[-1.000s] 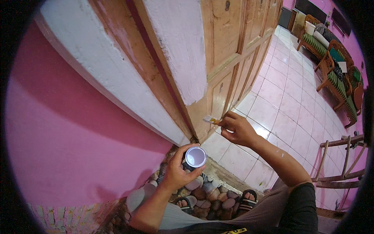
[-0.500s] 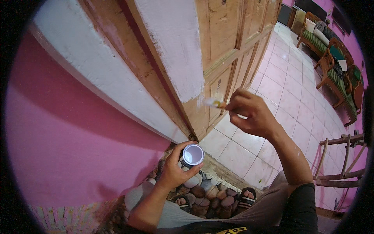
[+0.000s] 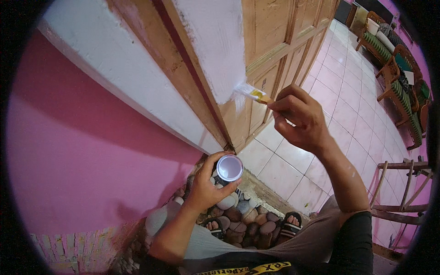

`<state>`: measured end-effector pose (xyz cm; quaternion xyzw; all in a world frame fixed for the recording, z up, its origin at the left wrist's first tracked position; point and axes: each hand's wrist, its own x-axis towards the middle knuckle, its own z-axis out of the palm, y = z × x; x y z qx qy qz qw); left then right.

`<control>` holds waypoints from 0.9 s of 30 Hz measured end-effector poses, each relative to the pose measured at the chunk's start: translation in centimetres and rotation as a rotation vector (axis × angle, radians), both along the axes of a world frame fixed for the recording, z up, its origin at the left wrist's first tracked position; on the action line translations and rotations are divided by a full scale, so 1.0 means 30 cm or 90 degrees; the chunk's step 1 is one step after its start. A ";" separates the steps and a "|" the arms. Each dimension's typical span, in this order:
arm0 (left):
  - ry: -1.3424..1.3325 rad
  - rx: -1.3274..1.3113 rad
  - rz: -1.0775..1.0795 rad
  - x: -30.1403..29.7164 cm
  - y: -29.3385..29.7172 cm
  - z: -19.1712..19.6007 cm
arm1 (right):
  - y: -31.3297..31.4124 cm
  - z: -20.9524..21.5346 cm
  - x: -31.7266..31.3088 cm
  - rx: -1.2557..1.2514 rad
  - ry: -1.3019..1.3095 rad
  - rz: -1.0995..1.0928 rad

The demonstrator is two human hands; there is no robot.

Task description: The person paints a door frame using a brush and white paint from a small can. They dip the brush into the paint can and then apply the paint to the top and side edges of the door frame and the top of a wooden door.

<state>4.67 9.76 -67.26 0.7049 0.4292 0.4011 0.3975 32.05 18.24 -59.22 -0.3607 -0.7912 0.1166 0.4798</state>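
Note:
My right hand (image 3: 300,117) pinches the short wooden handle of a paintbrush (image 3: 253,92). Its white-coated bristles touch the wooden door (image 3: 232,121) at the lower end of a freshly whitened strip (image 3: 217,50). Below that strip the door's edge is bare brown wood, with a few thin white streaks. My left hand (image 3: 207,185) is wrapped round a small round can of white paint (image 3: 229,167), held open side up near the foot of the door frame. Pale paint coats the can's inside wall.
A white door frame (image 3: 123,78) and pink wall (image 3: 82,156) stand at my left. Underfoot are rounded stones (image 3: 243,220) beside a step edge (image 3: 266,192). Pale tiles (image 3: 339,105) cover the floor behind the door. Cushioned wooden chairs (image 3: 398,91) and a wooden rack (image 3: 403,188) stand at the right.
The brush has moved up and slightly left onto the end of the white strip. The can has risen slightly in view, and the whole view has shifted a little.

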 end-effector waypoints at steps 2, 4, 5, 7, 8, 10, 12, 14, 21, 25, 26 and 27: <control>0.000 0.021 -0.007 0.001 0.007 0.000 | -0.007 -0.004 0.012 -0.073 -0.069 0.020; -0.003 0.009 -0.008 0.002 0.005 -0.009 | -0.001 -0.053 0.003 -0.132 -0.127 0.043; -0.005 0.002 -0.011 0.009 0.009 -0.007 | 0.006 -0.084 -0.008 -0.100 -0.133 0.040; -0.006 0.000 -0.013 0.011 0.009 0.001 | 0.023 -0.108 -0.035 -0.018 -0.120 0.022; -0.008 -0.004 -0.011 0.008 0.009 -0.001 | 0.022 -0.095 -0.039 -0.019 -0.120 0.025; -0.011 -0.002 -0.005 0.007 0.007 -0.002 | 0.003 -0.024 -0.035 -0.059 0.003 0.011; -0.015 0.002 0.004 0.009 0.006 0.000 | -0.036 0.062 -0.008 -0.111 0.035 0.005; 0.019 -0.016 0.024 0.008 0.012 0.005 | -0.069 0.149 0.026 -0.108 -0.006 0.016; -0.001 -0.027 0.040 0.016 0.029 -0.042 | -0.189 0.260 0.015 -0.342 0.071 0.044; 0.052 -0.051 0.056 0.025 0.038 -0.029 | -0.200 0.239 -0.035 -0.439 0.060 0.076; 0.082 -0.057 0.062 0.026 0.037 -0.018 | -0.200 0.217 -0.052 -0.428 0.040 0.062; 0.083 -0.058 0.065 0.029 0.036 -0.012 | -0.198 0.209 -0.062 -0.429 0.039 0.065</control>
